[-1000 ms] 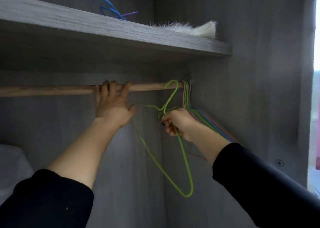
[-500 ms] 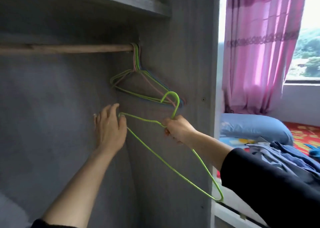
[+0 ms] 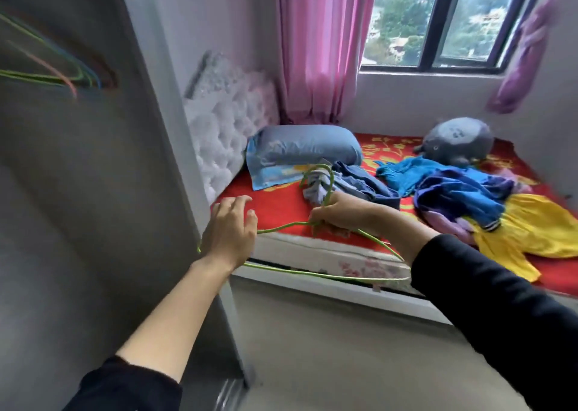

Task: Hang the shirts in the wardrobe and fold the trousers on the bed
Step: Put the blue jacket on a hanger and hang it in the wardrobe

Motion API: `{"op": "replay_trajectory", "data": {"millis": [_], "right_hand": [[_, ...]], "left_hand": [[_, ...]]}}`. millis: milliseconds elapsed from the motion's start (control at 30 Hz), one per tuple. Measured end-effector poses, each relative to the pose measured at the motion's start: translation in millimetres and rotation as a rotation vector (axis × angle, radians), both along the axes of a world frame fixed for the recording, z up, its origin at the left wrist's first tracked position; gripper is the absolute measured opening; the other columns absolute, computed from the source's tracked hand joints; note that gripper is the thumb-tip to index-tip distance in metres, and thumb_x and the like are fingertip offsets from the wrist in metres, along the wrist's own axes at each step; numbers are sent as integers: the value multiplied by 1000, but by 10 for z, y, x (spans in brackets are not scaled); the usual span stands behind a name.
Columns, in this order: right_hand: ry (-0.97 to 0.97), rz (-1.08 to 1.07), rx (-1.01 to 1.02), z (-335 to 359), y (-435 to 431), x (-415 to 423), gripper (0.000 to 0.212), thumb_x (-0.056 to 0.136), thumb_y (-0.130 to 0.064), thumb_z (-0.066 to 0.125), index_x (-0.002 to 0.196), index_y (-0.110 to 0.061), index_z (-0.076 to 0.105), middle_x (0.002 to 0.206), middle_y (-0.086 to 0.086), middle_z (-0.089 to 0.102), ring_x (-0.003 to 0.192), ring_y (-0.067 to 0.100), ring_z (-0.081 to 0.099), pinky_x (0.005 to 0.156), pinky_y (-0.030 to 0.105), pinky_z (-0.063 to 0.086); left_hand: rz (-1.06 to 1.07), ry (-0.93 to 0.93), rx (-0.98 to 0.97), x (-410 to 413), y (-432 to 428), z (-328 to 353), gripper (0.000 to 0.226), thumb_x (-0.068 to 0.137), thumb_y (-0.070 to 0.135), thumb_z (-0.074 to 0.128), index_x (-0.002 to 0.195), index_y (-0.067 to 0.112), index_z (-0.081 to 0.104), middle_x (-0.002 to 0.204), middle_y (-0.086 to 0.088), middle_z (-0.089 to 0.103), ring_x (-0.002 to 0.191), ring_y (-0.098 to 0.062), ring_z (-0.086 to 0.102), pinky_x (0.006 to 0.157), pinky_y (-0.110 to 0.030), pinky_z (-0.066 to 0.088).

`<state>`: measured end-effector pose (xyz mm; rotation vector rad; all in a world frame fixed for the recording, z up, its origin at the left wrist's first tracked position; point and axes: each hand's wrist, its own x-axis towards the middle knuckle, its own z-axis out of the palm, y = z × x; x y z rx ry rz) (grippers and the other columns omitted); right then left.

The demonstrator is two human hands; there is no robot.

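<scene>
One: Two hands are out in front; what does the right hand (image 3: 341,213) have?

Two: It grips the green hanger (image 3: 328,276) just under the hook, fingers curled tight round the wire; the hook sticks up above the fist; the long bottom bar hangs low, in front of the edge of the bed (image 3: 312,251).

One: And the left hand (image 3: 230,232)?

Two: Its fingers are spread and a bit bent; it holds nothing; one arm of the hanger runs up to it, but I cannot tell if they touch.

One: Where are the clothes?

Two: They lie in a heap on the red sheet (image 3: 275,204), past the right hand; a grey-blue piece (image 3: 359,182) is nearest the hook; then come a bright blue piece (image 3: 406,173), a dark blue piece (image 3: 463,191) and a yellow piece (image 3: 531,229); I cannot tell which are shirts and which are trousers.

One: And the wardrobe (image 3: 93,191)?

Two: It is on the left, just beside the bed; a few other hangers (image 3: 56,72) hang inside, up high, all blurry.

One: What else is on the bed?

Two: A blue pillow (image 3: 303,147) by the white headboard (image 3: 225,122); a grey soft toy (image 3: 456,141) at the far side, under the window (image 3: 438,19); a pink curtain (image 3: 319,50) hangs in the corner.
</scene>
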<state>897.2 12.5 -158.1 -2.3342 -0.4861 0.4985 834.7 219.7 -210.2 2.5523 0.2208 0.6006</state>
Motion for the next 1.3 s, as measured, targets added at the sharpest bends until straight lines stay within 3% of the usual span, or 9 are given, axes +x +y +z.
{"op": "replay_trajectory", "data": {"millis": [100, 200, 300, 433, 567, 667, 867, 1133, 1300], "right_hand": [[-12, -96, -70, -169, -853, 208, 31, 84, -23, 60, 58, -14, 74, 50, -1, 47, 44, 12, 40, 48, 25, 36], [12, -187, -93, -366, -1708, 393, 35, 85, -23, 60, 52, -14, 71, 46, -3, 47, 43, 13, 40, 48, 26, 35], [23, -300, -122, -531, -2485, 554, 28, 87, -26, 61, 71, -5, 69, 57, 1, 50, 51, 14, 44, 47, 25, 36], [88, -433, -102, -700, -3369, 778, 32, 90, -27, 59, 60, -15, 60, 55, -3, 49, 49, 12, 45, 45, 23, 37], [152, -572, -90, -884, -4086, 1078, 25, 90, -26, 57, 72, -9, 58, 55, 0, 44, 46, 14, 40, 41, 23, 35], [168, -670, -72, -1049, -4524, 1364, 21, 88, -25, 57, 74, -8, 60, 55, 1, 44, 46, 14, 40, 39, 22, 33], [214, -833, 14, -1325, -5287, 2231, 32, 86, -20, 58, 61, -16, 38, 54, -1, 36, 44, 14, 34, 37, 21, 28], [203, -1007, 59, -1502, -6216, 3294, 32, 87, -21, 58, 61, -17, 40, 59, -1, 42, 53, 14, 41, 48, 28, 37], [242, -1154, 80, -1717, -6754, 3895, 33, 88, -25, 58, 61, -18, 39, 58, -3, 39, 50, 13, 36, 46, 25, 28]], "left_hand": [[-41, 96, -15, 432, -805, -223, 35, 96, 26, 39, 127, 17, 52, 130, -11, 51, 121, -29, 41, 98, -38, 35], [-117, 209, -10, 838, -1647, -411, 36, 97, 26, 37, 129, 16, 50, 130, -15, 50, 119, -30, 41, 99, -38, 33], [-189, 296, -25, 1179, -2433, -570, 36, 97, 27, 35, 129, 15, 49, 132, -15, 49, 121, -31, 40, 100, -38, 33], [-294, 356, -28, 1616, -3388, -664, 36, 98, 28, 35, 129, 15, 48, 131, -15, 49, 123, -30, 40, 100, -39, 34], [-417, 398, -3, 2073, -4205, -747, 38, 98, 30, 35, 131, 16, 46, 131, -13, 47, 123, -28, 38, 100, -40, 35], [-484, 427, 14, 2503, -4697, -900, 37, 98, 30, 34, 130, 15, 46, 131, -15, 47, 123, -30, 38, 101, -41, 34], [-568, 486, 30, 3638, -5477, -1282, 34, 96, 29, 37, 124, 13, 49, 128, -17, 50, 121, -33, 42, 101, -43, 36], [-604, 562, 72, 5046, -6314, -1493, 37, 96, 25, 39, 129, 11, 47, 129, -22, 48, 119, -38, 42, 101, -42, 34], [-614, 577, 39, 5632, -6780, -1730, 36, 96, 24, 41, 128, 10, 49, 127, -19, 50, 120, -35, 42, 102, -41, 33]]}}
